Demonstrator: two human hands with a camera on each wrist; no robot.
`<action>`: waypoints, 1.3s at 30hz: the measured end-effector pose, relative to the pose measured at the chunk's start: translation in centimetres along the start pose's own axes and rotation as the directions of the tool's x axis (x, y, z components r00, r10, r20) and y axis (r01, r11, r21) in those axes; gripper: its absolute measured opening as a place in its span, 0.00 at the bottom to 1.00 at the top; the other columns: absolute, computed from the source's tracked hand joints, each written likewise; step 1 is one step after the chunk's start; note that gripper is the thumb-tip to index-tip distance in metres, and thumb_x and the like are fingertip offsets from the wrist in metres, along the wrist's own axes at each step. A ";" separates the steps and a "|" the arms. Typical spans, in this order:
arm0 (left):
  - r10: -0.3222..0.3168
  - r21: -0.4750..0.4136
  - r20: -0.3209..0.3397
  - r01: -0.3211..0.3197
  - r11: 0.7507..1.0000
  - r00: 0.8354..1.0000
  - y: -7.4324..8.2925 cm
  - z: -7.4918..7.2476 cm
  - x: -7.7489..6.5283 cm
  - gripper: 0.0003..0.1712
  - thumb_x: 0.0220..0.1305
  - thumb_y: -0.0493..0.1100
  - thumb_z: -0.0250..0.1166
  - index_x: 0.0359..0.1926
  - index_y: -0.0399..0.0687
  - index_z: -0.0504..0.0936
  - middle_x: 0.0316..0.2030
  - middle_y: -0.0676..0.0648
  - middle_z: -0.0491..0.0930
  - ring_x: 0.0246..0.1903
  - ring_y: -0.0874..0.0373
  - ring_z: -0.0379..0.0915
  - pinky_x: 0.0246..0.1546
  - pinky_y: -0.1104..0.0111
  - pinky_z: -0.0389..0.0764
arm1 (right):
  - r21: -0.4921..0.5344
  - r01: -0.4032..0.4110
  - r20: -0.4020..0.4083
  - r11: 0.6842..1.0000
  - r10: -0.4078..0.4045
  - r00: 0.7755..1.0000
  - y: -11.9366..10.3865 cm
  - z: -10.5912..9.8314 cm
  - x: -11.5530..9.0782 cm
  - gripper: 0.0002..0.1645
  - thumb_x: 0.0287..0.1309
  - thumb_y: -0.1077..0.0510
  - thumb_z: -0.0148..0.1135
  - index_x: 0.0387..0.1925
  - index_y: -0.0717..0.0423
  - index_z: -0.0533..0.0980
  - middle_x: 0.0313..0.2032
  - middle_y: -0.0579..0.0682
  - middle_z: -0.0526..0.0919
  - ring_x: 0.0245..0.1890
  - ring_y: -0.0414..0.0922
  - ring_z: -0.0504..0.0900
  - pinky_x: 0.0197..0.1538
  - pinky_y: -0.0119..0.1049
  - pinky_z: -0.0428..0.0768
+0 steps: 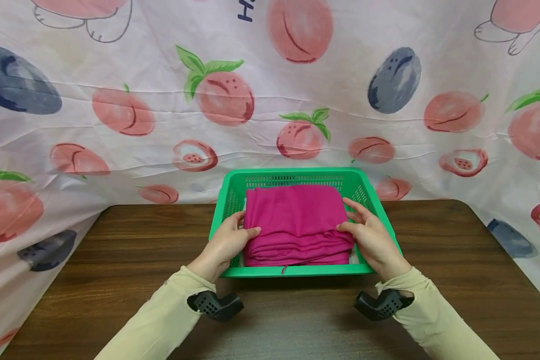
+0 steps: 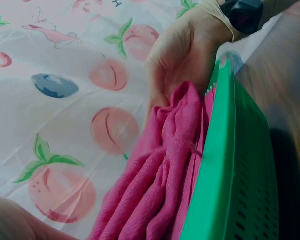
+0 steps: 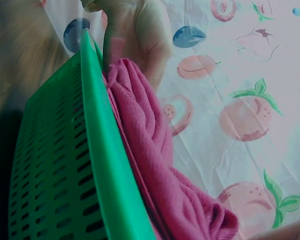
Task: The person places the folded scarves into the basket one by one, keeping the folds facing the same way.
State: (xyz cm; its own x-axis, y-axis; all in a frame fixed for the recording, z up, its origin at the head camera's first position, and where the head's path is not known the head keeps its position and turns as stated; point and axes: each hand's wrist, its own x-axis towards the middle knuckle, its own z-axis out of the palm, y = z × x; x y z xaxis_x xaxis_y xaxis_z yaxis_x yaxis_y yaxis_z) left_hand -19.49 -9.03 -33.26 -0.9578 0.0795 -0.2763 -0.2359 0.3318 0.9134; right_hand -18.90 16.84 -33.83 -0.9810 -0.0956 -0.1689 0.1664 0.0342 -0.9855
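A folded magenta cloth (image 1: 297, 212), its layers bunched at the front edge, lies within a green plastic basket (image 1: 297, 271). My left hand (image 1: 227, 241) grips the cloth's left side, thumb over the top and fingers down beside it. On the opposite side my right hand (image 1: 372, 240) holds the cloth with its thumb at the front right corner and fingers along the edge. The left wrist view shows the cloth (image 2: 162, 165) rising above the basket's rim (image 2: 222, 135), the right hand (image 2: 185, 60) beyond. From the right wrist, the left hand (image 3: 140, 30) appears at the cloth's far end.
The basket stands on a dark brown wooden table (image 1: 153, 240), close to a fruit-printed fabric backdrop (image 1: 261, 140). Whitish material (image 1: 354, 257) shows under the cloth inside the basket. A short reddish thread (image 1: 284, 269) hangs over the front rim.
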 end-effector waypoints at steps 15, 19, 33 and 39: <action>0.144 0.247 -0.062 -0.124 0.961 0.988 -0.8 -0.4 -0.7 0.36 0.63 0.39 0.58 0.68 0.36 0.53 0.63 0.36 0.61 0.58 0.43 0.65 0.55 0.53 0.72 | -0.288 0.004 -0.011 0.958 -0.008 1.000 0.2 -0.3 -0.5 0.41 0.60 0.60 0.54 0.71 0.52 0.49 0.66 0.61 0.58 0.61 0.55 0.66 0.57 0.38 0.72; 0.363 0.351 -0.138 -0.297 0.888 0.922 -0.8 -0.4 -1.6 0.31 0.58 0.37 0.61 0.63 0.38 0.64 0.59 0.38 0.65 0.54 0.44 0.67 0.52 0.53 0.73 | -0.443 0.176 0.003 0.879 -0.195 0.981 -0.1 -0.2 -1.5 0.34 0.59 0.61 0.55 0.66 0.57 0.59 0.64 0.60 0.63 0.61 0.58 0.67 0.60 0.50 0.70; 0.631 0.597 0.107 -0.557 0.578 0.768 -1.2 0.9 -3.7 0.16 0.47 0.43 0.73 0.38 0.45 0.82 0.43 0.47 0.79 0.48 0.51 0.72 0.51 0.55 0.71 | -0.752 0.517 0.246 0.409 -0.554 0.796 0.3 1.0 -3.5 0.12 0.49 0.65 0.65 0.39 0.52 0.82 0.40 0.46 0.83 0.43 0.44 0.80 0.42 0.40 0.79; 0.528 0.643 0.129 -0.476 0.600 0.839 -1.2 1.2 -3.5 0.15 0.48 0.48 0.72 0.35 0.46 0.81 0.39 0.50 0.77 0.39 0.56 0.73 0.42 0.62 0.74 | -0.764 0.540 0.329 0.353 -0.508 0.796 0.4 0.8 -3.6 0.09 0.50 0.64 0.64 0.35 0.52 0.82 0.37 0.44 0.84 0.34 0.39 0.79 0.34 0.33 0.76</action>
State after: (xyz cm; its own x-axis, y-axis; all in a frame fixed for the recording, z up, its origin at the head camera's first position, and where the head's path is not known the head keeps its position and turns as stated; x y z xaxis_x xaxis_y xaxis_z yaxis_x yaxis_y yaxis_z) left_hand -15.65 -8.60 -33.76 -0.9074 0.3628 0.2119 0.4199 0.7657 0.4873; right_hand -15.19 16.37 -33.67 -0.8328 -0.4206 0.3600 -0.5477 0.7205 -0.4253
